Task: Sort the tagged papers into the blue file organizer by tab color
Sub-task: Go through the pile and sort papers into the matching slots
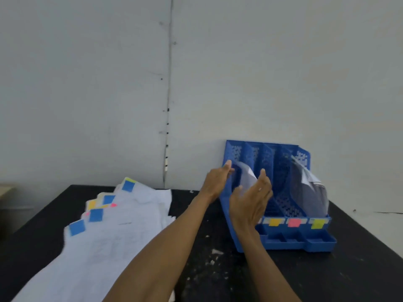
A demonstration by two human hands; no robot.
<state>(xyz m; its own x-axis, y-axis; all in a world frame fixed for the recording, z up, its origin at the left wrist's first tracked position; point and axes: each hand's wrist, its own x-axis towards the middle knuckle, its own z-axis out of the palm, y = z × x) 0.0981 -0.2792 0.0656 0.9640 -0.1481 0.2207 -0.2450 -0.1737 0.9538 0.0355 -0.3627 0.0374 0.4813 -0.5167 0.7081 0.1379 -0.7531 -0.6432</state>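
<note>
The right hand [250,200] is keeping its grip wide, fingers straight, pressing a white sheet [247,178] into the leftmost slot of the blue file organizer [305,245]. The left hand [218,178] is touching that slot's outer side at its top edge; blur is hiding whether its grip is pinching. The organizer is standing on the black worktop [359,269], backing against the wall [283,73]. The tagged papers [122,227] are lying fanned well to the left, bare worktop between.

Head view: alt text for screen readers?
A white paper sits partway in the leftmost slot of a blue file organizer on a black table, left hand at its edge, right hand flat against it. More paper sits in the rightmost slot; a stack of tagged papers lies left.
</note>
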